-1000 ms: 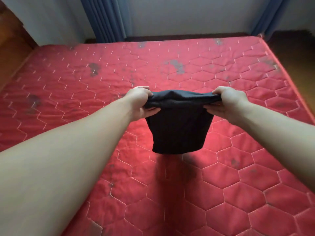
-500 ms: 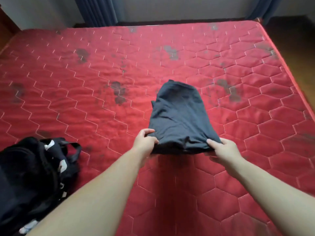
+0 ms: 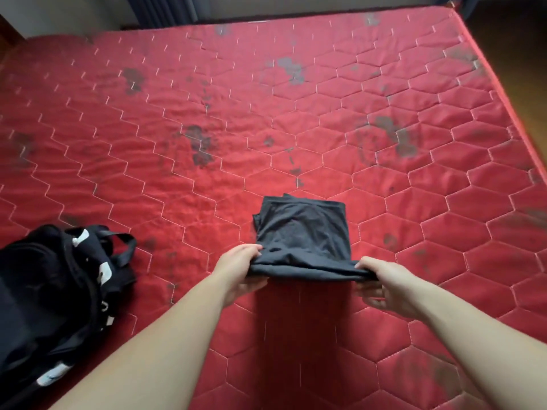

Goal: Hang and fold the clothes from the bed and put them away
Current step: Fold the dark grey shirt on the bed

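A red quilted mattress [image 3: 296,113] with dark stains filled the room; blue curtains [image 3: 165,8] hung at twelve o'clock. One folded dark garment [image 3: 302,232] lay at centre, one black bag [image 3: 53,291] at eight o'clock. The left hand [image 3: 239,267] and right hand [image 3: 384,282] pinched its near edge. Half a second before, it lay longer, unfolded.

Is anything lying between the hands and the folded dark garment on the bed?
Nothing visible. The left hand and right hand already grip the near corners of the folded garment on the red mattress. The black bag lies apart, off to the left.
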{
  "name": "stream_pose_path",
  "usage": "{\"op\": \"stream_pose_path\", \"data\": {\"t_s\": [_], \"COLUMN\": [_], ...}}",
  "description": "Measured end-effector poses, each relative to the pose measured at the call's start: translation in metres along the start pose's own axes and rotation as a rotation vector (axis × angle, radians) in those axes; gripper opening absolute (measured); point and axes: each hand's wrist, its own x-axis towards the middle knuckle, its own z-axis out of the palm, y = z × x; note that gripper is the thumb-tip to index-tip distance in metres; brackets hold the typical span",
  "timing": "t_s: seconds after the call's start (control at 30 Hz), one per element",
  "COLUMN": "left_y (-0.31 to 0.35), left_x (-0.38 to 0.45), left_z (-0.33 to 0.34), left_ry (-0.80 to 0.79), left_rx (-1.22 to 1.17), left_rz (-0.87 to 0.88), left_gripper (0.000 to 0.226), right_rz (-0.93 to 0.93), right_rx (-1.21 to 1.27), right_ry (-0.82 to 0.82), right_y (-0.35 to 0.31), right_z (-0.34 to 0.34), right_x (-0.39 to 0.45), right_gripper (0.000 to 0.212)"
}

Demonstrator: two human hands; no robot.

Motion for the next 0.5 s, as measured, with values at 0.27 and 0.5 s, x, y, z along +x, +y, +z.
{"op": "stream_pose_path", "data": {"t_s": [0.27, 0.5], "left_y": [0.016, 0.026], "left_x": [0.017, 0.060], "left_z": [0.006, 0.010], "left_ry": [-0.069, -0.104], "left_rx": [-0.073, 0.049], "left_rz": [-0.094, 0.019], "left_gripper": [0.029, 0.040], "right_rz": [-0.008, -0.020], "right_rx": [0.003, 0.036], "right_ry": [0.029, 0.036], "right_y": [-0.035, -0.070], "right_z": [0.004, 0.008], "right_x": [0.023, 0.059], "right_gripper": [0.012, 0.014]}}
